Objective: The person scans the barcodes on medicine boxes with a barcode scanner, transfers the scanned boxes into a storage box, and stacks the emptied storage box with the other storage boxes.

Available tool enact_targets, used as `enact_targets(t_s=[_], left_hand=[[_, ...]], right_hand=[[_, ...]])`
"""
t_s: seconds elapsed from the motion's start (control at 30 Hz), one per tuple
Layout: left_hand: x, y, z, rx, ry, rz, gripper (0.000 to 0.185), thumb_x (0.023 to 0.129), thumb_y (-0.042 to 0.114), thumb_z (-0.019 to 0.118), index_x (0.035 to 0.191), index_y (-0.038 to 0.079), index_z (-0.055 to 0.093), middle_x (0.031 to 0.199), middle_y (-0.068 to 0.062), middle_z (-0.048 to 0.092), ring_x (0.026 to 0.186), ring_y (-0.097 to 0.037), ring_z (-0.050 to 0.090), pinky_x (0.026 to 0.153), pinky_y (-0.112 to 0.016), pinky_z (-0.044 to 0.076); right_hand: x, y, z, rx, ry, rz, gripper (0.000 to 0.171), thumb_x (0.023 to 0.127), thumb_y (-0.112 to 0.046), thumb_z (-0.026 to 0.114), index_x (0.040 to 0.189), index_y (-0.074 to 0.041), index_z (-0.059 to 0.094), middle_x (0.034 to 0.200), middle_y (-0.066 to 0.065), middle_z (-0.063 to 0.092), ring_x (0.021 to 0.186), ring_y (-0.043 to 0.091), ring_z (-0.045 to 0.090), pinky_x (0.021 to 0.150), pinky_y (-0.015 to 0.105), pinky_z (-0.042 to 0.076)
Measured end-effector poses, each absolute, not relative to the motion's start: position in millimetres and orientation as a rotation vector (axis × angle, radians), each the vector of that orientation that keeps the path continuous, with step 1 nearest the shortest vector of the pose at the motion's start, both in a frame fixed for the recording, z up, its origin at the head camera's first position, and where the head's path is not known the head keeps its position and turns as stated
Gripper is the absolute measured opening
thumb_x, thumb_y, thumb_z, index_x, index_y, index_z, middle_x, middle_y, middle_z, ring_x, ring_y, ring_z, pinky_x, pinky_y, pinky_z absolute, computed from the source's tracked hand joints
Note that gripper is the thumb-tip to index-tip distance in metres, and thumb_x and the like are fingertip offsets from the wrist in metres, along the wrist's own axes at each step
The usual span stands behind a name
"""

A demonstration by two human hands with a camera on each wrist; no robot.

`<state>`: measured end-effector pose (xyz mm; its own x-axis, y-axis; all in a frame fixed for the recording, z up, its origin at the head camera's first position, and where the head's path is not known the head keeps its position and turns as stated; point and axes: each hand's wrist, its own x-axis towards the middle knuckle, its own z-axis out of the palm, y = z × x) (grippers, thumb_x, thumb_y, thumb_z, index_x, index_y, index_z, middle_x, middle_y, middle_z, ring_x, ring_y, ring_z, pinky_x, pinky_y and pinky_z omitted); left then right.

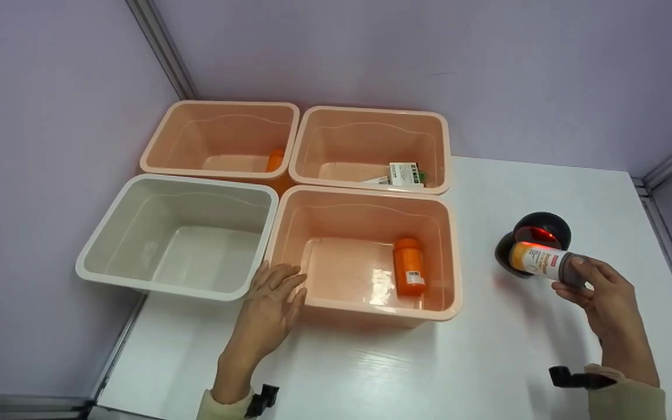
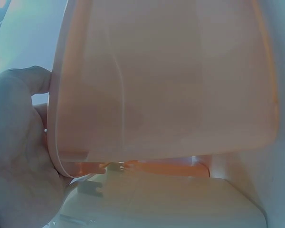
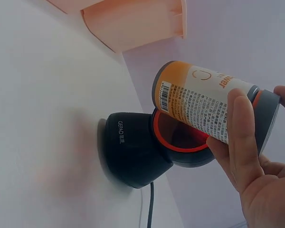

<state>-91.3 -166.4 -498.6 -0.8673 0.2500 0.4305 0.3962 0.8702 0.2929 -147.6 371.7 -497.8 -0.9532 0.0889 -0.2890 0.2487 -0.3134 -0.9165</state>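
Observation:
My right hand [image 1: 595,286] grips a white and orange bottle [image 1: 540,261] by its grey cap end and holds it sideways right in front of the black barcode scanner [image 1: 537,233], whose window glows red. In the right wrist view the bottle [image 3: 202,102] shows its barcode beside the scanner [image 3: 133,152], with my fingers [image 3: 240,128] wrapped round it. My left hand [image 1: 269,303] lies flat on the table, fingers straight against the near left corner of the front peach bin [image 1: 452,256]. That bin [image 2: 166,80] fills the left wrist view. An orange bottle [image 1: 409,266] lies inside it.
Four bins stand in a block at the table's left: a grey one [image 1: 97,233] front left, a peach one [image 1: 161,134] behind it with an orange item [image 1: 276,159], and a peach one [image 1: 442,146] back right holding small boxes [image 1: 403,174]. Purple walls enclose the white table [image 1: 476,361].

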Motion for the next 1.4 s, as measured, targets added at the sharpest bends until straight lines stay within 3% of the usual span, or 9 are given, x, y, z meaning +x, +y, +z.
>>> enact_targets(t_s=[1.4], left_hand=[[-90.6, -165.8, -499.2, -0.462, -2.69, -0.578, 0.031, 0.097, 0.032, 0.049, 0.113, 0.013, 0.067, 0.122, -0.002, 0.063, 0.124, -0.022, 0.051, 0.119, -0.041, 0.02]], right_hand=[[-141.8, 374.1, -506.9, 0.594, 1.771, -2.43, 0.025, 0.087, -0.03, 0.066, 0.106, -0.016, 0.061, 0.097, 0.002, 0.059, 0.073, 0.026, 0.072, 0.07, 0.032, 0.06]])
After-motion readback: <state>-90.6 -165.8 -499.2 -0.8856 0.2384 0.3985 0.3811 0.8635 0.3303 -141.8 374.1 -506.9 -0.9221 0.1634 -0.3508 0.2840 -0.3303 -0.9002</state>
